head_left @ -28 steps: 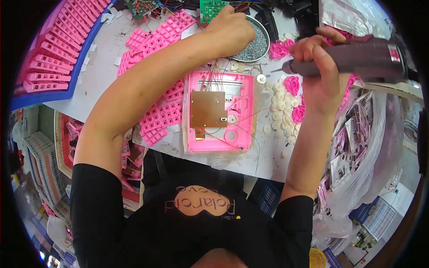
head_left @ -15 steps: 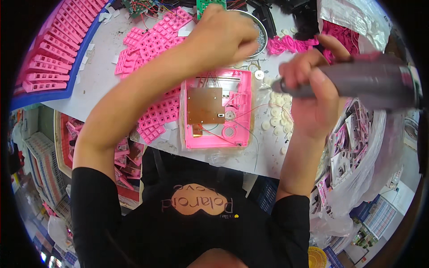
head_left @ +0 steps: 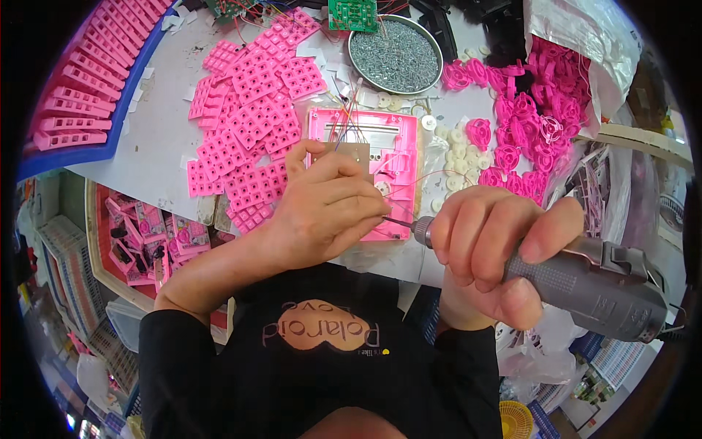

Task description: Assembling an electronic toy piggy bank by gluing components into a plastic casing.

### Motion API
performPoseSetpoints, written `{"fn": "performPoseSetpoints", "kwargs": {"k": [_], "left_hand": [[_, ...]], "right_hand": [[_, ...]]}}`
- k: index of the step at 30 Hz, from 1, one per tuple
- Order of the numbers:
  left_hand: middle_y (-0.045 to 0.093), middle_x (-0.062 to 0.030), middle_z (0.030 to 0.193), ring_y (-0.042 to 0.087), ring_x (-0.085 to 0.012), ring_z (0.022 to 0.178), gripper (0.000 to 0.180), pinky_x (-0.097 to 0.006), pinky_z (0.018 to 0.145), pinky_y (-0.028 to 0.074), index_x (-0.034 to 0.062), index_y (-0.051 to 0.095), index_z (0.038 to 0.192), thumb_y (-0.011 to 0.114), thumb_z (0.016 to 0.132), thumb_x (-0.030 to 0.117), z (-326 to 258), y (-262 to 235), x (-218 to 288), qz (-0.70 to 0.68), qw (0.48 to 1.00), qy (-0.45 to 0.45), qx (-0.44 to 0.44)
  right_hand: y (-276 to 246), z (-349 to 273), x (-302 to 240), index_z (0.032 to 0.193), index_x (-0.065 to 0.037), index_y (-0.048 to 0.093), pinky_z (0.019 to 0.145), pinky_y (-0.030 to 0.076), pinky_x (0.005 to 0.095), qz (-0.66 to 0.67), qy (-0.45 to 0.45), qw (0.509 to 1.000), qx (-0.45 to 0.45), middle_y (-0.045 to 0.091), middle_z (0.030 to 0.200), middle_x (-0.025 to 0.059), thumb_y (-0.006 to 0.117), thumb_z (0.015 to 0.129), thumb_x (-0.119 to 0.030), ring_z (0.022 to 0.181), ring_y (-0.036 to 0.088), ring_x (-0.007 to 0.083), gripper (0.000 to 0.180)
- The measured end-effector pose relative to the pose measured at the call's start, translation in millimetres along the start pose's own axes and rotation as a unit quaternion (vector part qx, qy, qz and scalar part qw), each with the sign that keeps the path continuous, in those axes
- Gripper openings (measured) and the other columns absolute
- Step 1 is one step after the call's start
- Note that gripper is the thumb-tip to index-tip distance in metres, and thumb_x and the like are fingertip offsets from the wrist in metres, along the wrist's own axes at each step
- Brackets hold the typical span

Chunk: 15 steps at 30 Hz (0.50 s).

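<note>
My right hand [head_left: 497, 252] is wrapped around a grey electric screwdriver [head_left: 578, 289], whose thin bit points left across the lower part of a pink plastic casing [head_left: 398, 175]. My left hand [head_left: 322, 208] lies over the casing, its fingers drawn together at the bit's tip; whatever they pinch is too small or hidden to make out. Partly under this hand is a brown circuit board [head_left: 356, 151] inside the casing, with thin wires rising from its top edge. A red wire runs out to the casing's right.
Pink keypad-like pieces [head_left: 252, 110] are heaped on the left, beside a blue tray [head_left: 142, 88] of pink parts. Behind the casing stand a round dish of screws [head_left: 395, 57] and a green circuit board [head_left: 352, 14]. White discs [head_left: 461, 161] and pink ring-shaped parts [head_left: 526, 117] lie to the right.
My left hand has come from the screw dish down onto the casing. My right hand has lowered the electric screwdriver, bringing its bit to the left hand's fingertips.
</note>
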<state>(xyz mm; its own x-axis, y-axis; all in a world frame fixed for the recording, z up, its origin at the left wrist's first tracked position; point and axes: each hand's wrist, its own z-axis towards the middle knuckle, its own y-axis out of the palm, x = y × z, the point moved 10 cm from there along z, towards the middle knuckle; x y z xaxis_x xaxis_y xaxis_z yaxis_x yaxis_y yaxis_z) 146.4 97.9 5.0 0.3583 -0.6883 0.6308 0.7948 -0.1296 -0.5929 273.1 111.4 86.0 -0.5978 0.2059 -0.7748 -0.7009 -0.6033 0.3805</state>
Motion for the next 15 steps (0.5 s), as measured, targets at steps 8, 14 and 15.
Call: {"fn": "performPoseSetpoints", "kwargs": {"k": [8, 14, 15], "left_hand": [[0.067, 0.0042, 0.102, 0.06, -0.0206, 0.099, 0.032, -0.047, 0.095, 0.033, 0.0157, 0.069, 0.099, 0.084, 0.072, 0.022, -1.1, 1.7, -4.5, 0.02, 1.0, -0.02, 0.011], [0.063, 0.0024, 0.103, 0.056, -0.0191, 0.112, 0.031, -0.053, 0.104, 0.033, 0.0137, 0.068, 0.096, 0.078, 0.077, 0.036, 1.3, 27.6, -9.3, 0.106, 0.986, 0.063, -0.111], [0.062, 0.0026, 0.1, 0.056, -0.0189, 0.111, 0.031, -0.053, 0.105, 0.033, 0.0136, 0.068, 0.095, 0.077, 0.077, 0.036, 1.3, 31.3, -5.9, 0.114, 0.982, 0.09, -0.123]], "right_hand": [[-4.5, -9.0, 10.1, 0.108, -0.008, 0.044, 0.061, 0.051, 0.039, -0.022, 0.009, 0.998, 0.05, 0.057, 0.072, 0.0085, 0.067, 0.087, -0.004, 0.06, 0.054, 0.0204, 0.032], [-32.8, -22.9, 46.5, 0.107, -0.011, 0.04, 0.054, 0.041, 0.0347, -0.139, 0.024, 0.98, 0.137, 0.048, 0.066, 0.0046, 0.066, 0.091, -0.016, 0.057, 0.046, 0.0165, 0.032], [-33.3, -23.7, 50.5, 0.108, -0.011, 0.039, 0.055, 0.042, 0.0351, -0.139, 0.023, 0.982, 0.126, 0.048, 0.067, 0.0055, 0.066, 0.091, -0.015, 0.059, 0.047, 0.0168, 0.031]]}}
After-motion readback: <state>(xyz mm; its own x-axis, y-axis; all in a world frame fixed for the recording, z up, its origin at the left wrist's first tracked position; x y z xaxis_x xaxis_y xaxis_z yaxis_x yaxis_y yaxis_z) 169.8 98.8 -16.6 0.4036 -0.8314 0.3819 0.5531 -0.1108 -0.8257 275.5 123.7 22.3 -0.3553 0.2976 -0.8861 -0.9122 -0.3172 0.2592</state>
